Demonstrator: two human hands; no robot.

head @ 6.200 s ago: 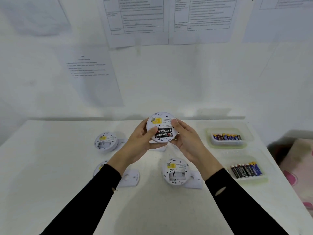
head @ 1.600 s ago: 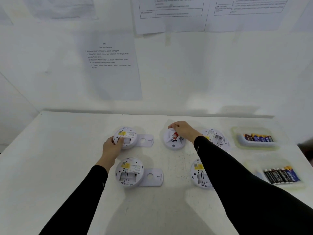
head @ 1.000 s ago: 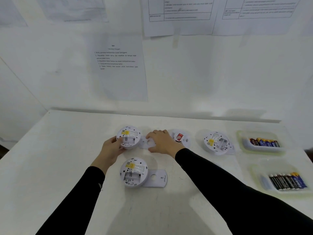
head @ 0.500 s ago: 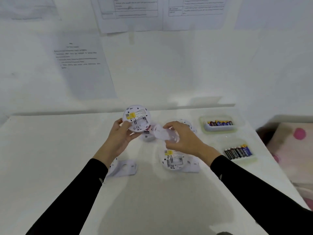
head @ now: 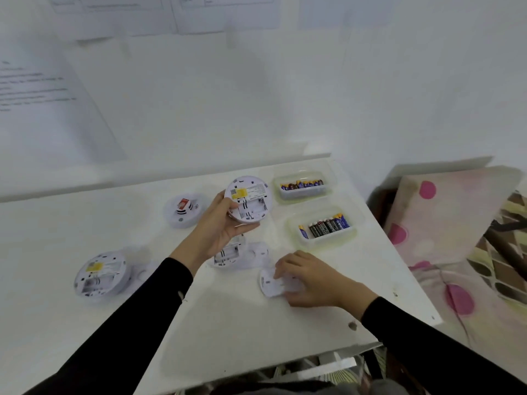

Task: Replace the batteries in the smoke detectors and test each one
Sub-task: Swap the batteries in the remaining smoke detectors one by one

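Observation:
My left hand (head: 216, 233) grips a round white smoke detector (head: 248, 198) above the table, its back turned up, yellow label showing and battery bay empty. My right hand (head: 309, 279) lies on a white cover plate (head: 271, 283) flat on the table, fingers curled over its edge. Beneath my left hand another open detector (head: 229, 253) rests on the table. At the left lies a third detector (head: 100, 276), back up with its bay open. A face-up detector (head: 184, 209) with a red tag sits at the back.
Two clear trays of batteries stand at the right: a far tray (head: 302, 186) and a near tray (head: 325, 227). The white table (head: 242, 332) ends close on the right, beside a pink-spotted cushion (head: 456, 238). Printed sheets hang on the wall behind.
My left hand has carried the detector to the right, toward the battery trays. My right hand has brought the cover plate down from the air onto the table. The camera has swung right.

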